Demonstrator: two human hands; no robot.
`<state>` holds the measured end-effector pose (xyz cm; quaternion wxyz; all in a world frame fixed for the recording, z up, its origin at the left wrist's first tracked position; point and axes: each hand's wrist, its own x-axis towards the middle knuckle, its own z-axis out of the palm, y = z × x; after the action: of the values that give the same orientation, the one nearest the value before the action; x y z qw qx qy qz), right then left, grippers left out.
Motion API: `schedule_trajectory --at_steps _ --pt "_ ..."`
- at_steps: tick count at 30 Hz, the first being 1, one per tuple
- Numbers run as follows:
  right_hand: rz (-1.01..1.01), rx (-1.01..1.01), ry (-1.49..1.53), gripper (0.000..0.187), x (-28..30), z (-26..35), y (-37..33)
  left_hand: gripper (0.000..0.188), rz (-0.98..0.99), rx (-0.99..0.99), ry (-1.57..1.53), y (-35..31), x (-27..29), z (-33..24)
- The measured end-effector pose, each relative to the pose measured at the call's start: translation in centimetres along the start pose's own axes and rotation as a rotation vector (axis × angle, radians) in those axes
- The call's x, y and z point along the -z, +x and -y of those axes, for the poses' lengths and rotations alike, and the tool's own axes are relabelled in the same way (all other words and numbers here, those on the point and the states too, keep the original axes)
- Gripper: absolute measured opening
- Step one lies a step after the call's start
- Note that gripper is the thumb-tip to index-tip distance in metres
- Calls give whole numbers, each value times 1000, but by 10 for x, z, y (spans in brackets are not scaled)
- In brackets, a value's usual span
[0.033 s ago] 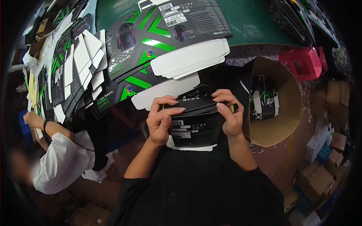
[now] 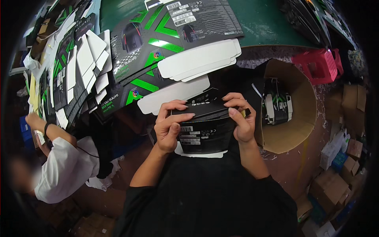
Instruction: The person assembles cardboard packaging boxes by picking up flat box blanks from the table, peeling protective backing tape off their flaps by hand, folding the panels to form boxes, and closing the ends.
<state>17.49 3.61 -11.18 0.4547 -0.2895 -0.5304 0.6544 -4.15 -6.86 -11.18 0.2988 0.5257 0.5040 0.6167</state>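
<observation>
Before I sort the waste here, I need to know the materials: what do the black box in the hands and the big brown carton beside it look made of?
Black box: thin printed cardboard, slightly glossy; it folds along creases and shows a white inner flap. Brown carton: plain, matte corrugated cardboard, judging by its thick raw edge, though the fluting is not visible.

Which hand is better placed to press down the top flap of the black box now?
Probably the right hand: its fingers curl over the top edge of the black box, with the thumb on the flap. The left hand grips the side, steadying it.
</observation>
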Motion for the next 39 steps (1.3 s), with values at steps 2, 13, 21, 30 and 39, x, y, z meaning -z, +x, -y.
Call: schedule_trajectory --at_steps 2,13,21,30,39 --pt "33 40 19 18 2 -1 0 25 -20 -40 33 -3 -2 1" --pt "184 320 -167 22 2 -6 -13 16 -83 -110 87 -12 -5 5" --pt "-52 278 -206 10 -6 -26 -21 17 -141 -37 69 -23 -9 11" --pt "50 221 -5 49 22 31 -29 98 -11 -89 348 -36 8 -32" --pt "-178 276 305 34 61 80 18 85 -248 192 261 333 99 -47"
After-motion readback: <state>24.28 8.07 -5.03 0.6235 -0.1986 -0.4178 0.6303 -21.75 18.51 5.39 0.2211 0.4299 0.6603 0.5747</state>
